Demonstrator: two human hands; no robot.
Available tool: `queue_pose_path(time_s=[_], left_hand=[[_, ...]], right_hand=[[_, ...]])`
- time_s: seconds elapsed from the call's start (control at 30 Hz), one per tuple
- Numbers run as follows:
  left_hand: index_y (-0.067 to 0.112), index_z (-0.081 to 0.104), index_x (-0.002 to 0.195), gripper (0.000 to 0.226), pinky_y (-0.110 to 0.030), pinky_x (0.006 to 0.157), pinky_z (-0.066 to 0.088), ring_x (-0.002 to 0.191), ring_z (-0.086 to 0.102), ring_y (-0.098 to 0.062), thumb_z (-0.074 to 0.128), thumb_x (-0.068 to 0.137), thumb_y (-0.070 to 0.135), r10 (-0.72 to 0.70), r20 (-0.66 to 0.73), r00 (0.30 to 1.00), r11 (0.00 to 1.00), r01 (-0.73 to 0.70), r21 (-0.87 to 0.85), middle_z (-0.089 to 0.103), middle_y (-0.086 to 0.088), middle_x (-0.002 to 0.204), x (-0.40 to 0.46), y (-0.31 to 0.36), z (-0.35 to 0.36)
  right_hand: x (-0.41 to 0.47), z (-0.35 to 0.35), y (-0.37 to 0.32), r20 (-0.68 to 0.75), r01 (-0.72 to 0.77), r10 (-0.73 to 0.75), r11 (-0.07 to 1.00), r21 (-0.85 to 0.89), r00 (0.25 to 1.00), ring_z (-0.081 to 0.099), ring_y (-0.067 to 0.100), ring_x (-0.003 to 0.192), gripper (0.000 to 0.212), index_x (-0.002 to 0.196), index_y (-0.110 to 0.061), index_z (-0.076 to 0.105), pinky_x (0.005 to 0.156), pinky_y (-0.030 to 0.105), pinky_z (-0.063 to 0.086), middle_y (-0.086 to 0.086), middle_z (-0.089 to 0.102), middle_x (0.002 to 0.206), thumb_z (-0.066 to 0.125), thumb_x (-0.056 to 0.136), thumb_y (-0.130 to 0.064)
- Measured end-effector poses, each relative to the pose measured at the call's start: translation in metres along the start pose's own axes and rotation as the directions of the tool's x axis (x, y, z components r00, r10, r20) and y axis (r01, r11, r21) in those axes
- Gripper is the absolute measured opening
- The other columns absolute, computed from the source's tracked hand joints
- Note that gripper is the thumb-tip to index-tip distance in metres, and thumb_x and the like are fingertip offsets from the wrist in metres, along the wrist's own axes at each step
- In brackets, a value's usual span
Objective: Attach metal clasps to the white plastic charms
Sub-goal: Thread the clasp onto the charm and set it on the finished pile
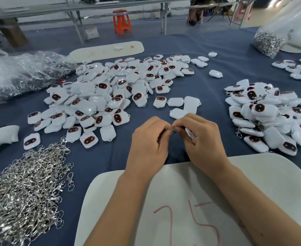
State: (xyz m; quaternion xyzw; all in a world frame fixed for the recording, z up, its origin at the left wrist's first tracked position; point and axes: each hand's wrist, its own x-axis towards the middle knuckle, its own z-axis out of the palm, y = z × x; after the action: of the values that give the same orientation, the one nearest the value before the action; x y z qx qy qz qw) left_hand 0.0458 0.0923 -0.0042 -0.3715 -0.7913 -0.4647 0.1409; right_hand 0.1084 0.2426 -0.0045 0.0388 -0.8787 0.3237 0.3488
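Over the blue cloth, just beyond a white board [195, 192] marked in red: both hands meet fingertip to fingertip. Left hand [148, 142] pinches a small metal clasp [174, 130], mostly hidden between the fingers. Right hand [203, 139] curls round a white charm [190, 133], only its edge showing. Loose charm pile [101, 96] ahead-left; clasp heap [25, 189] at near left; pile of charms with clasps on [266, 118] at right.
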Motion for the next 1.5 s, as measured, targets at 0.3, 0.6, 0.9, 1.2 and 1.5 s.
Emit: queue_pose_path(time_s=[0.3,0.6,0.9,1.2,1.5], left_hand=[[0.016,0.066,0.078,0.014,-0.039,0.061,0.049,0.068,0.060,-0.019,0.062,0.089,0.009,-0.110,-0.095,0.989,0.993,0.104,-0.063,0.062,0.006,0.074,-0.003,0.004,0.006],[0.017,0.066,0.081,0.015,-0.036,0.064,0.050,0.077,0.062,-0.019,0.065,0.090,0.006,-0.026,-0.125,0.992,0.996,0.015,-0.091,0.064,0.009,0.082,0.002,0.004,0.002],[0.019,0.068,0.086,0.017,-0.031,0.068,0.050,0.084,0.063,-0.017,0.066,0.093,0.004,0.013,-0.135,0.991,0.994,-0.028,-0.107,0.064,0.013,0.087,0.004,0.003,0.001],[0.019,0.069,0.086,0.016,-0.032,0.068,0.051,0.084,0.064,-0.017,0.066,0.095,0.006,0.053,-0.092,0.994,0.992,-0.064,-0.113,0.064,0.012,0.087,0.005,0.002,0.002],[0.019,0.070,0.086,0.017,-0.022,0.070,0.047,0.080,0.060,-0.010,0.066,0.093,0.004,-0.008,-0.009,1.000,1.000,0.008,-0.024,0.063,0.012,0.084,0.003,-0.007,0.004]], right_hand=[[0.001,0.004,0.000,0.007,0.097,-0.097,0.982,-0.161,0.995,0.055,0.028,0.074,0.028,0.090,-0.004,0.072,0.064,0.045,0.048,0.004,0.063,0.083,0.066,0.081,0.023],[-0.002,0.003,-0.001,0.032,-0.257,0.256,0.947,0.191,0.966,0.069,0.011,0.079,0.012,0.088,-0.013,0.079,0.073,0.019,0.049,-0.012,0.074,0.079,0.075,0.093,-0.003],[0.001,-0.002,0.000,0.096,-0.330,0.320,0.853,0.404,0.943,0.067,0.003,0.080,0.017,0.094,-0.020,0.077,0.076,0.009,0.044,-0.018,0.073,0.082,0.070,0.098,-0.006],[0.001,-0.005,-0.001,0.090,-0.322,0.321,0.805,0.498,0.943,0.058,0.005,0.067,0.014,0.086,-0.015,0.075,0.069,0.011,0.045,-0.004,0.069,0.072,0.073,0.096,-0.005],[-0.001,0.002,0.000,-0.002,-0.206,0.210,0.961,0.185,0.978,0.063,0.021,0.074,0.015,0.084,-0.010,0.075,0.069,0.039,0.050,-0.002,0.071,0.077,0.072,0.091,0.002]])
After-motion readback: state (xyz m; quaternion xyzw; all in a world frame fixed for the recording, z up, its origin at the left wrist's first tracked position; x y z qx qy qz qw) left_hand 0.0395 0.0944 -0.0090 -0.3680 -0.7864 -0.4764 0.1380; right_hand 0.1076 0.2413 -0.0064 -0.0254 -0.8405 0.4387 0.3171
